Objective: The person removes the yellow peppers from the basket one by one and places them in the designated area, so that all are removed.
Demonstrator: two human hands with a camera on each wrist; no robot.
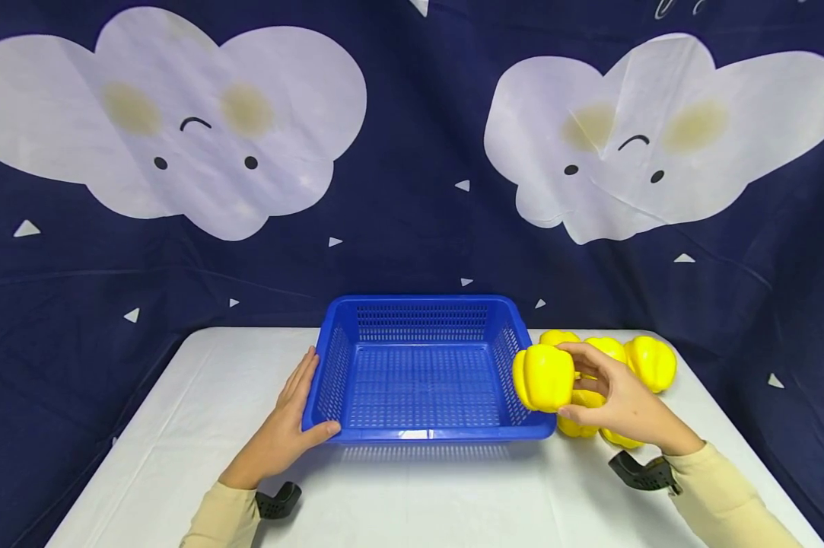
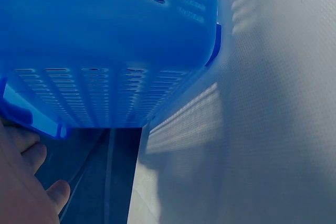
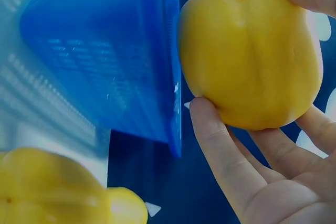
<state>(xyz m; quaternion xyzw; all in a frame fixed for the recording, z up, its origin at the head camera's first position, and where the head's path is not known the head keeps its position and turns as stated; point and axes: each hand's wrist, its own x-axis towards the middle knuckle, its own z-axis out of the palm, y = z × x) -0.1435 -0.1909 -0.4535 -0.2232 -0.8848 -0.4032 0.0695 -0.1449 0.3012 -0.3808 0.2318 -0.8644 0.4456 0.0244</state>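
My right hand (image 1: 620, 399) holds a yellow bell pepper (image 1: 543, 378) between thumb and fingers, at the right rim of a blue plastic basket (image 1: 425, 435). In the right wrist view the pepper (image 3: 249, 51) is up beside the basket wall (image 3: 105, 61), with fingertips around it. My left hand (image 1: 284, 422) rests against the basket's left side, its fingers extended along the outer wall and its thumb on the front left corner. Part of that hand (image 2: 23, 177) shows beside the basket's slotted side (image 2: 100, 93) in the left wrist view. Nothing lies in the basket.
Several more yellow bell peppers (image 1: 651, 363) lie on the white-covered table (image 1: 199, 403) right of the basket, partly hidden behind my right hand. A dark blue curtain (image 1: 412, 228) with printed clouds hangs behind the table.
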